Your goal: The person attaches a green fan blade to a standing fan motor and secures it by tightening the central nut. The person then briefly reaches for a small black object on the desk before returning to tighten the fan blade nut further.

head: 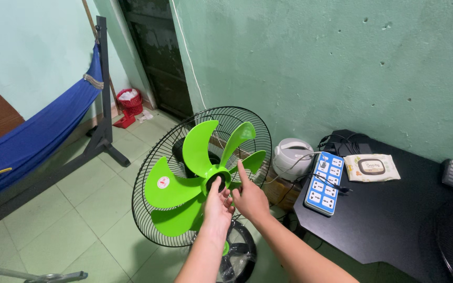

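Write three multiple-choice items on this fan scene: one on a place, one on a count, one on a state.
1. Where does the power strip lie?
A. On the black desk
B. On the floor tiles
C. In the hammock

2. How many green blades does the fan have?
A. Three
B. Five
C. Seven

3. In what state is the fan's front?
A. Covered by a front grille
B. Wrapped in cloth
C. Open, with the blades bare before the rear grille

Answers:
1 A: the blue-and-white strip rests on the desk's left corner, next to the wipes pack.
2 B: five blades spread from the hub.
3 C: the left hand and right hand reach the hub directly, with wire only behind the blades.
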